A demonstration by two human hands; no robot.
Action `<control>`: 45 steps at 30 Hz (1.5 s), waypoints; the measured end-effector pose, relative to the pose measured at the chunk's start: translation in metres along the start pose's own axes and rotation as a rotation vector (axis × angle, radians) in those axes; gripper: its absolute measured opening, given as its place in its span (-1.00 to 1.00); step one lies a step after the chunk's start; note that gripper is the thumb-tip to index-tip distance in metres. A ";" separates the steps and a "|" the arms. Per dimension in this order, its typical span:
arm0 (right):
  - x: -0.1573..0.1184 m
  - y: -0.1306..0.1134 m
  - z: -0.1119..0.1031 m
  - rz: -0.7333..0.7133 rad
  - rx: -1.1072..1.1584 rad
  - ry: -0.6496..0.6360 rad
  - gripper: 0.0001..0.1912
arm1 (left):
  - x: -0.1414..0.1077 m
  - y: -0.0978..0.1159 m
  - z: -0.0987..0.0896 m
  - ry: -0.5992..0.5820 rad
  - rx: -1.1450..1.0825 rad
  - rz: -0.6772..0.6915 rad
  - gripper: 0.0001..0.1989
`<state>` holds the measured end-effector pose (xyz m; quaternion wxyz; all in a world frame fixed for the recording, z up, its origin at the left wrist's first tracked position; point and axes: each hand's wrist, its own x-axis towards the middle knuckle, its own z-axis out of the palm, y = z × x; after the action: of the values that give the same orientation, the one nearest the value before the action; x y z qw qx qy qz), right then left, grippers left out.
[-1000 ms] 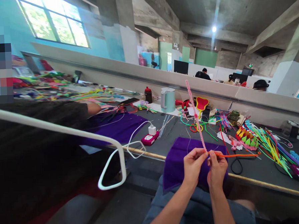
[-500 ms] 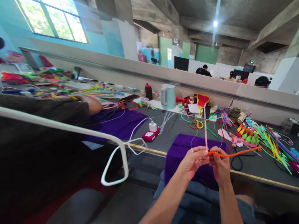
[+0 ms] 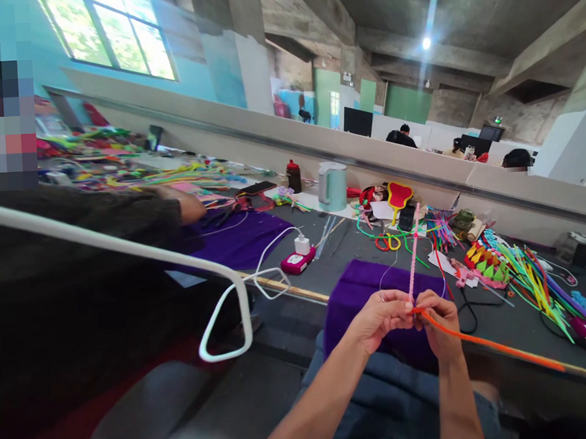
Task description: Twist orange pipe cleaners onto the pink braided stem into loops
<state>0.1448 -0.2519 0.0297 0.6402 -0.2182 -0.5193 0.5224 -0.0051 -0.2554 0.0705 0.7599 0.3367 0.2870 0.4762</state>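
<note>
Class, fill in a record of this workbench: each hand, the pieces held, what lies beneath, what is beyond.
Left hand: pinching the pink stem near its lower end
Right hand: closed on the orange pipe cleaner beside it
Pink stem: nearly upright
Orange pipe cleaner: slopes down to the right
Beneath: purple cloth, draped over the table's edge
Beyond: scissors, pale-blue kettle

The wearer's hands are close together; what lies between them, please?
In the head view, between the left hand and right hand lie the lower end of the pink stem and part of the orange pipe cleaner.
</note>
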 end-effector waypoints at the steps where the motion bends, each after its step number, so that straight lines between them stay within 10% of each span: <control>1: 0.000 0.000 -0.001 -0.001 -0.017 0.004 -0.86 | 0.000 0.000 -0.001 -0.002 0.009 0.004 -0.77; 13: -0.002 0.009 0.006 -0.170 -0.042 0.160 -0.93 | 0.002 -0.007 0.006 0.141 0.079 0.210 -0.75; 39: 0.006 0.024 0.029 -0.026 0.007 0.481 -0.77 | 0.003 -0.021 0.017 0.346 0.381 0.627 -0.95; 45: 0.005 0.019 0.025 0.050 0.026 0.423 -0.73 | 0.010 -0.020 0.008 0.313 0.282 0.512 -0.88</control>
<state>0.1139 -0.2471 0.0251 0.7243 -0.3276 -0.3613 0.4874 0.0154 -0.2542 0.0582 0.5084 0.4224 0.3694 0.6532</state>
